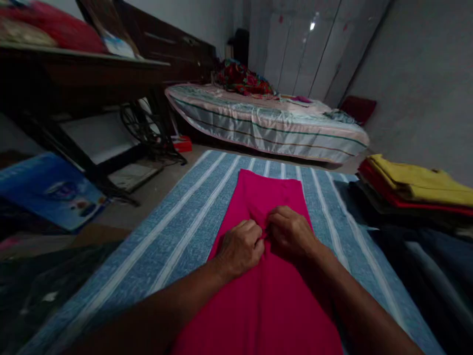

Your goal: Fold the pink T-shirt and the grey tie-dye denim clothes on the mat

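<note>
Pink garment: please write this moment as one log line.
left hand: pinching pink garment | right hand: same | beneath: striped cloth | right side: folded clothes

A plain grey wall (421, 84) rises on the right, meeting tall pale grey panelled doors (288, 54) across the back, where one small bright spot of light (312, 25) shows. In front of them is a low bed (273, 128) draped in a pale, shiny sheet with green and brown stripes. Along the left are a dark brown wooden headboard-like panel (162, 42) and a dark wooden table (92, 79) on a black iron stand with a spoked wheel (131, 122). The greyish-brown floor (195, 154) is dimly lit.
</note>
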A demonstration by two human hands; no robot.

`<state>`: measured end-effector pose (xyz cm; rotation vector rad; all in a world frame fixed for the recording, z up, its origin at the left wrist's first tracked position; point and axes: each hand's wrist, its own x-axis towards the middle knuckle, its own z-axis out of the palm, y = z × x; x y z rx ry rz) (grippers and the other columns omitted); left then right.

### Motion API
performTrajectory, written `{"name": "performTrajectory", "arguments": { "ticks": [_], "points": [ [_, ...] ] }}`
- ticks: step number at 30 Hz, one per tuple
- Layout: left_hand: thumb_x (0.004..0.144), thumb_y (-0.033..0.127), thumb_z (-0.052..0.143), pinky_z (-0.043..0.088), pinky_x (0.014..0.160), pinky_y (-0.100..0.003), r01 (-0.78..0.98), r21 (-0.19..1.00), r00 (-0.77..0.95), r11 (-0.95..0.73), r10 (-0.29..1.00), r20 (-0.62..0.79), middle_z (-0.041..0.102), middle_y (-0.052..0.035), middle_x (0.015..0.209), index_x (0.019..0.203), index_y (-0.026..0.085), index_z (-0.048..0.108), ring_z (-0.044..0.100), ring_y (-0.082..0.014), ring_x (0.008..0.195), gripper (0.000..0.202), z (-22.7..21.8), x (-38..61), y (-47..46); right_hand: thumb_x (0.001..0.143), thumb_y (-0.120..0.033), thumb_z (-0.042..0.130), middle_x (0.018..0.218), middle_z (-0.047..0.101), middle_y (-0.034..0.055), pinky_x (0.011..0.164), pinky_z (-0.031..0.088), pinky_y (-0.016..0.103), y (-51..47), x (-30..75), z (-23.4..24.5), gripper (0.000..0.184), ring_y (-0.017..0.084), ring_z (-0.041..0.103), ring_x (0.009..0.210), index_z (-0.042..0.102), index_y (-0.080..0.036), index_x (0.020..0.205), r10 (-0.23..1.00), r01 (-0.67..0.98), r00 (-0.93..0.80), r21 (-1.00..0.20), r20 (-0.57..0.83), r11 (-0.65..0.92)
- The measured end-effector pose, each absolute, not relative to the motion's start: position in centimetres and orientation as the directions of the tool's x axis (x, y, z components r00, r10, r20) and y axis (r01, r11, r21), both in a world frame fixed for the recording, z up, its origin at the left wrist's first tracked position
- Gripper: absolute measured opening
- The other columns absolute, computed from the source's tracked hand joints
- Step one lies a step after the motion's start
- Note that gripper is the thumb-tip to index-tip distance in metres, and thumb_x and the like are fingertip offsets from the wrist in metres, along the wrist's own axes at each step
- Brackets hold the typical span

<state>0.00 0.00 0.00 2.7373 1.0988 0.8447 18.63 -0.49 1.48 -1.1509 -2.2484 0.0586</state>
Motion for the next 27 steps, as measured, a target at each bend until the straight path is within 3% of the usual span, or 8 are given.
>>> {"name": "performTrajectory", "arguments": {
  "ticks": [13,20,27],
  "points": [
    [0.076,0.011,0.054,0.038,0.060,-0.029,0.626,0.199,0.605,-0.754,0.630,0.486,0.052,-0.0009,0.067,0.065,0.019,0.051,0.050,-0.0165,0.067,0.014,0.7,0.0,-0.1,0.083,-0.009,0.046,0.095,0.064,0.0109,0.079,0.046,0.030,-0.6,18.5,1.8,0.019,0.020,0.058,0.090,0.064,-0.016,0.086,0.748,0.684,-0.488,-0.334,0.450,0.648],
    [0.075,0.011,0.054,0.038,0.059,-0.028,0.624,0.219,0.595,-0.751,0.637,0.489,0.052,-0.0006,0.067,0.064,0.019,0.051,0.050,-0.0158,0.065,0.014,0.7,0.0,-0.1,0.075,-0.015,0.058,0.099,0.065,0.0085,0.083,0.047,0.033,-0.9,19.1,2.9,0.023,0.020,0.059,0.093,0.066,-0.017,0.097,0.772,0.561,-0.480,-0.531,0.417,0.636],
    [0.075,0.010,0.053,0.038,0.060,-0.028,0.624,0.237,0.589,-0.744,0.648,0.482,0.052,-0.0006,0.066,0.064,0.020,0.050,0.050,-0.0155,0.065,0.015,0.7,0.0,0.0,0.070,-0.007,0.053,0.094,0.064,0.0080,0.081,0.045,0.031,-0.9,18.7,2.9,0.028,0.020,0.057,0.090,0.064,-0.016,0.095,0.796,0.629,-0.468,-0.488,0.384,0.605]
  ]
}}
